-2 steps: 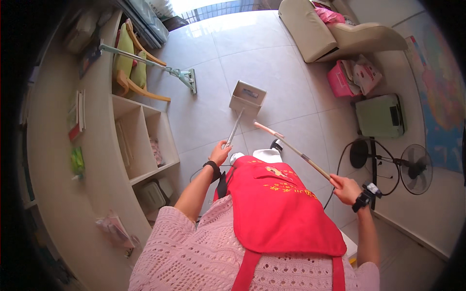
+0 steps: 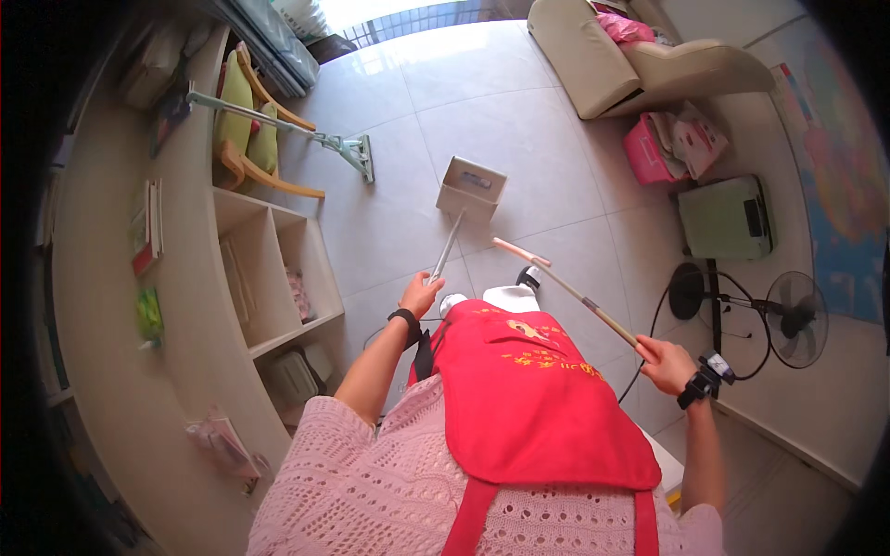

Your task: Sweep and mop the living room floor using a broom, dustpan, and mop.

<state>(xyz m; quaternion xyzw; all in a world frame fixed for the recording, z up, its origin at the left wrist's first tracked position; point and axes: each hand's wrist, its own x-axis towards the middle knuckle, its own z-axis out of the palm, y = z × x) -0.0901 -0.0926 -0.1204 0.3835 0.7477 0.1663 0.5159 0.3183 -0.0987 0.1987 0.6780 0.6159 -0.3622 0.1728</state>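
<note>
"Left hand?"
"Wrapped round the handle of the dustpan, which sits on the floor, far beyond that hand!"
"And the right hand?"
"Grasping a broom, its pinkish head just right and near of the pan, the two apart!"

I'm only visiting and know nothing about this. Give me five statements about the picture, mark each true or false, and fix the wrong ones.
1. The left hand holds the dustpan handle. True.
2. The right hand is empty. False: it grips a pink-headed floor tool.
3. The apron is blue. False: it is red.
4. The electric fan is to the right of the right hand. True.
5. The pale green mop is to the right of the dustpan. False: it is to the left.
</note>
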